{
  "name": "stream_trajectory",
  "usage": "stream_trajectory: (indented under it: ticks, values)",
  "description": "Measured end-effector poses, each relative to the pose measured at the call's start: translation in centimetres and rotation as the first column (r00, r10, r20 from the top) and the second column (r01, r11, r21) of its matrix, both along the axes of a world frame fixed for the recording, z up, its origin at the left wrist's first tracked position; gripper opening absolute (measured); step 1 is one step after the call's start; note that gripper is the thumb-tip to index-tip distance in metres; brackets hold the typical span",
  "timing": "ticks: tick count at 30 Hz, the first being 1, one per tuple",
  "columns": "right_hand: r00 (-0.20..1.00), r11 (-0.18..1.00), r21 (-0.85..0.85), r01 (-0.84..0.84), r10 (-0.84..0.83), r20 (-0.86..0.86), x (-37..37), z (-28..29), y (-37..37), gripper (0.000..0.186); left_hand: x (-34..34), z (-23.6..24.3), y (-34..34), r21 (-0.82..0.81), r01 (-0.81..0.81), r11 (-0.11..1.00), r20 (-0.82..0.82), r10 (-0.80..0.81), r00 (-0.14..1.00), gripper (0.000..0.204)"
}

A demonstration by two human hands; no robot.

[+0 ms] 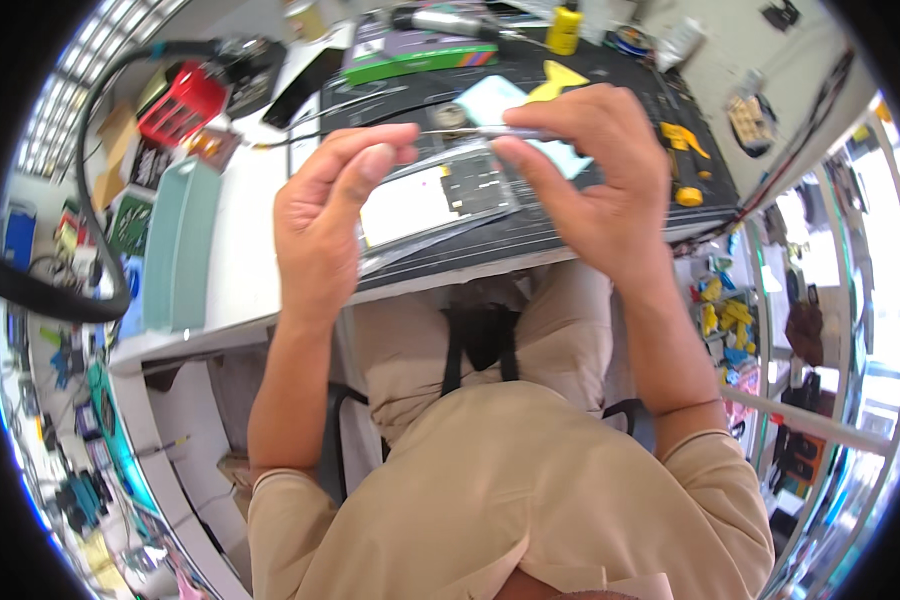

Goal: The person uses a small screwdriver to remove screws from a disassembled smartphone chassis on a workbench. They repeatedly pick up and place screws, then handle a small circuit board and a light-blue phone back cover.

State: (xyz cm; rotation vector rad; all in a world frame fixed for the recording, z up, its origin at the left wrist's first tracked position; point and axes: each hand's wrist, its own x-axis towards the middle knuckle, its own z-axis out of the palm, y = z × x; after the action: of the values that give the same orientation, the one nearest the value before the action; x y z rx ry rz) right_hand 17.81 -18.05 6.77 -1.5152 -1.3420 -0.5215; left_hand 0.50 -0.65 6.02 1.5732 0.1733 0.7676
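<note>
My right hand pinches a slim precision screwdriver between thumb and fingers, its thin metal shaft pointing left. The fingers of my left hand are closed together at the shaft's tip; whether they grip the tip or something small on it I cannot tell. Below both hands lies an opened phone, with a white panel on its left part and a dark board section on its right. Under its near edge shows a clear plastic sheet. A light blue cloth sits partly behind my right hand.
On the black mat are a small round metal container, a green-edged box, a yellow bottle and yellow-handled pliers. To the left stand a teal tray, a red holder and a thick black hose.
</note>
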Motion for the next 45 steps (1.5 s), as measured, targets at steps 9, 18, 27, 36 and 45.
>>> stream_trajectory:
  ticks: [9, 18, 27, 36, 45]
  values:
    - [0.951, 0.989, -0.103, -0.106, 0.131, 0.279, -4.0, 5.2, 1.9, 0.028, -4.4, -0.2, 1.4, 0.201, -0.050, 0.978, 0.179, 0.013, 0.984, 0.027]
    - [0.953, 0.986, -0.108, -0.129, 0.154, 0.261, -5.9, 5.9, 2.9, 0.028, -5.7, -0.3, 1.8, 0.228, -0.125, 0.966, 0.217, 0.075, 0.973, 0.026]
    - [0.973, 0.991, -0.086, -0.106, 0.121, 0.197, -6.9, 5.6, 2.8, 0.029, -5.8, -0.8, 1.7, 0.267, -0.194, 0.944, 0.317, 0.104, 0.943, 0.029]
    - [0.968, 0.991, -0.079, -0.112, 0.126, 0.215, -6.8, 5.7, 2.7, 0.030, -5.9, -0.4, 1.9, 0.428, -0.312, 0.848, 0.330, 0.175, 0.928, 0.025]
    - [0.954, 0.992, -0.084, -0.091, 0.111, 0.280, -6.5, 5.8, 2.8, 0.024, -6.0, 0.4, 1.5, 0.589, -0.423, 0.689, 0.272, 0.324, 0.906, 0.015]
